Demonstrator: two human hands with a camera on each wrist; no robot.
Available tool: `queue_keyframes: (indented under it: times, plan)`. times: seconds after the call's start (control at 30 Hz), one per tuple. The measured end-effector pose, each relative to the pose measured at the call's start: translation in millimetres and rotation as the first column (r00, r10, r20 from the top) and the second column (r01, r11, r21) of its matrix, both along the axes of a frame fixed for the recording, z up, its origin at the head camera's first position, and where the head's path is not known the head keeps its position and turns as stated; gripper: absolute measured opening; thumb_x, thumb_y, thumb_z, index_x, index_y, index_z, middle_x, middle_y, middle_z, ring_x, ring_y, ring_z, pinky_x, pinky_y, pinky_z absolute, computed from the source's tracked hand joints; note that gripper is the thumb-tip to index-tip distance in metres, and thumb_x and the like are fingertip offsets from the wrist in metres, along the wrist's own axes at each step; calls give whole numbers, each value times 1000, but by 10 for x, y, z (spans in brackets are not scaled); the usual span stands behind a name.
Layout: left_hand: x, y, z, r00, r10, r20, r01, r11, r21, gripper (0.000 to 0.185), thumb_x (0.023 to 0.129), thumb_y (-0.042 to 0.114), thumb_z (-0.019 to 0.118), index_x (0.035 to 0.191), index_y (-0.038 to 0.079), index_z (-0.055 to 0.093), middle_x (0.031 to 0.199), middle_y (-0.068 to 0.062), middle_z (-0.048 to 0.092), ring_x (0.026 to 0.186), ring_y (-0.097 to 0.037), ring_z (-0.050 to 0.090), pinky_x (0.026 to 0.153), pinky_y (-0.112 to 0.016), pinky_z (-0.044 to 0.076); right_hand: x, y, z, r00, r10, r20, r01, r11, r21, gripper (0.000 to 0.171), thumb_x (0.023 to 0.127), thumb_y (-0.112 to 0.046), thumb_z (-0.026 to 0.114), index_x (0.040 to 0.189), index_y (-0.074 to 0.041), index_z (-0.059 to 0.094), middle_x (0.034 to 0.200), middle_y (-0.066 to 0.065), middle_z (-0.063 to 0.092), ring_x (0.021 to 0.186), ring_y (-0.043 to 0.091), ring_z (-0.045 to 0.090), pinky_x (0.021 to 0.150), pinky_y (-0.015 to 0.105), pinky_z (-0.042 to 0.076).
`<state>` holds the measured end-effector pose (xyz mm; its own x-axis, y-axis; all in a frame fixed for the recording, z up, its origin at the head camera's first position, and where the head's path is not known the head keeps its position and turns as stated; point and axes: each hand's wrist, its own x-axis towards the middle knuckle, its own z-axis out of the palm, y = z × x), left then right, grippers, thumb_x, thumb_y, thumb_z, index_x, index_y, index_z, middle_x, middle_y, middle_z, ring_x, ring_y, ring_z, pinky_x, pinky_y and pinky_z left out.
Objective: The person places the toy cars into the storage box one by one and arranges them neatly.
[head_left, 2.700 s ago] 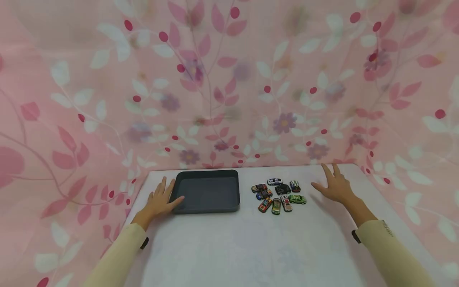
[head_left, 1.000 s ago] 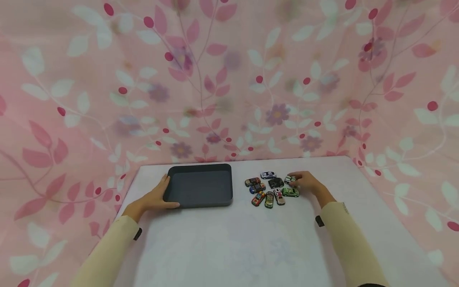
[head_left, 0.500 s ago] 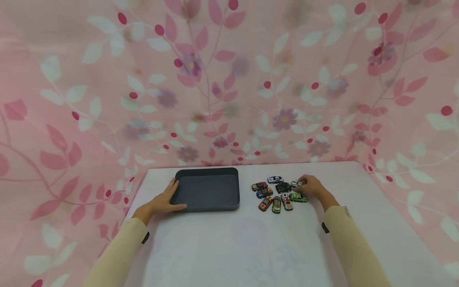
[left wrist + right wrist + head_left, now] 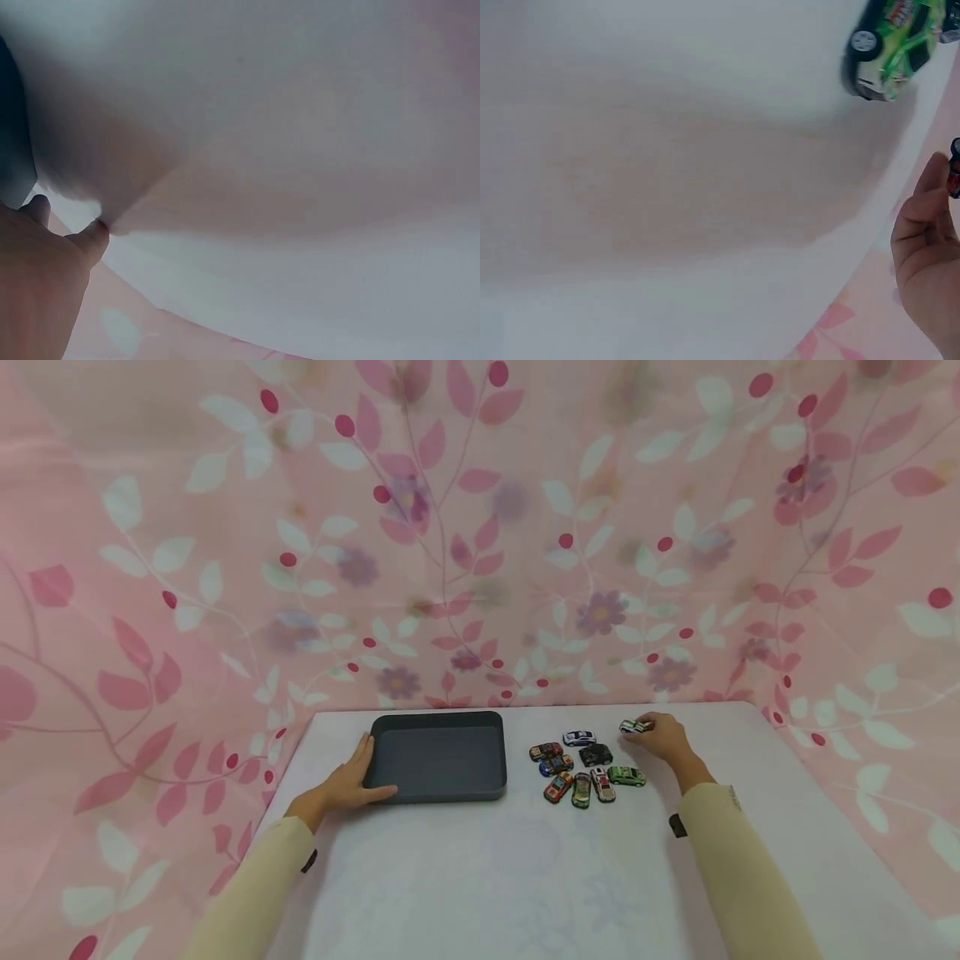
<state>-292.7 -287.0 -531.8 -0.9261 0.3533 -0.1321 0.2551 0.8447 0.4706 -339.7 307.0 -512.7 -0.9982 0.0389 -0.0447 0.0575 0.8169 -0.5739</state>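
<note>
A green-and-white toy car [image 4: 633,727] is pinched between fingers of the right hand [image 4: 665,740] above the counter [image 4: 480,877], with eight other cars [image 4: 596,755] unlifted and none in the dark tray [image 4: 438,762] that the left hand [image 4: 345,785] touches, thumb and fingers spread.

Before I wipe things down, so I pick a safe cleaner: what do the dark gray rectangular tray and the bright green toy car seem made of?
Dark gray rectangular tray: perhaps plastic or coated metal, with a matte, uniform finish and rounded corners. Bright green toy car: likely painted metal or plastic; its smooth-looking body carries printed markings, leaving either open.
</note>
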Motion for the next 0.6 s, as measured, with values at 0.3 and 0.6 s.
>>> queue_keyframes:
  times: [0.3,0.6]
  plan:
    - [33,-43,-2,999,29,31,-29,1000,-5,116,89,64,59,156,-4,-6,164,-23,-11,150,-45,13,110,-75,12,-123,-343,177,997,60,-37,-66,977,-202,51,91,-20,73,133,4,58,113,30,63,80,33,69,65,35,59]
    - [-3,-16,-56,998,28,64,-28,1000,-6,114,90,65,57,157,-1,-7,165,-18,-14,154,-37,3,114,-72,8,-204,-677,259,984,164,-75,-175,970,-170,52,93,-19,69,138,3,55,125,34,56,84,38,69,64,32,54]
